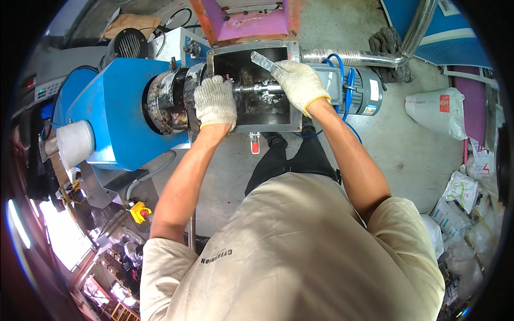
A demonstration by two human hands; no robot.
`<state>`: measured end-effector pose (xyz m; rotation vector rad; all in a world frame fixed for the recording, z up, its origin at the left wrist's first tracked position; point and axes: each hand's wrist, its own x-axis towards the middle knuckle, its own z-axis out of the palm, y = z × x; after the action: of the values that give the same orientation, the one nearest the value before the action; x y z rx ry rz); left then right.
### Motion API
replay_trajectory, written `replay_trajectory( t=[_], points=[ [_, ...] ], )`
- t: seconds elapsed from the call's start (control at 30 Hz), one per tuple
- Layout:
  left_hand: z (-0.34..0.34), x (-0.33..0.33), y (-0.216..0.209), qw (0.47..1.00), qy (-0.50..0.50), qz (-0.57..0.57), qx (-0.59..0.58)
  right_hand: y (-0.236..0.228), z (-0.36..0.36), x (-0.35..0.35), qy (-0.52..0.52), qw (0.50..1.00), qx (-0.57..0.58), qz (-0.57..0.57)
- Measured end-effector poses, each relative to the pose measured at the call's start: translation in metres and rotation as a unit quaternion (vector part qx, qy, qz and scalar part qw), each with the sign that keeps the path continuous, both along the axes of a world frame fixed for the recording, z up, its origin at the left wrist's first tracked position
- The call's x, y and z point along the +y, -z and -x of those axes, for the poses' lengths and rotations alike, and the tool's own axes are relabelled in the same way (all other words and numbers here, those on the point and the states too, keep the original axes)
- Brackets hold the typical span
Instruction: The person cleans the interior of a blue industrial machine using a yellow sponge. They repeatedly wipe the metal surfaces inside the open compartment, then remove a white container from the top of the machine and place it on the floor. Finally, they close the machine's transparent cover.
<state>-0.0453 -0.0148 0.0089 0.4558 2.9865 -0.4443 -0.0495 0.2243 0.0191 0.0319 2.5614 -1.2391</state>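
Note:
In front of me is an open rectangular metal box (267, 128) on a machine, with a shiny shaft (261, 88) running across its dark inside. My right hand (301, 84), in a knitted white glove, is closed around a flat metal scraper (262, 61) over the box's right side. The blade points up and left, above the opening. My left hand (216, 102), gloved alike, lies at the box's left edge beside a grimy round collar (166, 101). Its fingers are curled; what they grip is hidden. A small pinkish bit (229, 78) shows by its fingertips.
A blue machine housing (120, 115) stands left, with a yellow-and-red emergency button (140, 212) below. Right of the box sit a grey motor (363, 91) and blue hoses (350, 80). A pink-lined hopper (249, 24) is behind. A white sack (438, 109) lies on the right.

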Motion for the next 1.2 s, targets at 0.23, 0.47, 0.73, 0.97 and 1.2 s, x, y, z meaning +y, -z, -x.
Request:
replay_trajectory(
  t=[0.23,0.47,0.73,0.97,1.2],
  points=[
    [0.026,-0.005,0.053,0.994,0.076,0.055,0.064,-0.003,-0.025,0.042,0.054,0.993,-0.041,0.099],
    [0.033,0.024,0.047,0.966,0.12,0.216,-0.076,0.0,-0.024,0.075,0.024,0.996,0.0,0.09],
    [0.04,0.039,0.045,0.943,0.146,0.273,-0.119,0.006,-0.017,0.098,0.022,0.996,0.017,0.089],
    [0.04,0.031,0.044,0.944,0.17,0.263,-0.103,0.021,-0.012,0.091,0.001,0.998,0.007,0.064],
    [0.007,0.032,0.059,0.939,0.135,0.278,-0.151,0.03,-0.009,0.078,-0.028,0.998,-0.003,0.054]
  ],
)
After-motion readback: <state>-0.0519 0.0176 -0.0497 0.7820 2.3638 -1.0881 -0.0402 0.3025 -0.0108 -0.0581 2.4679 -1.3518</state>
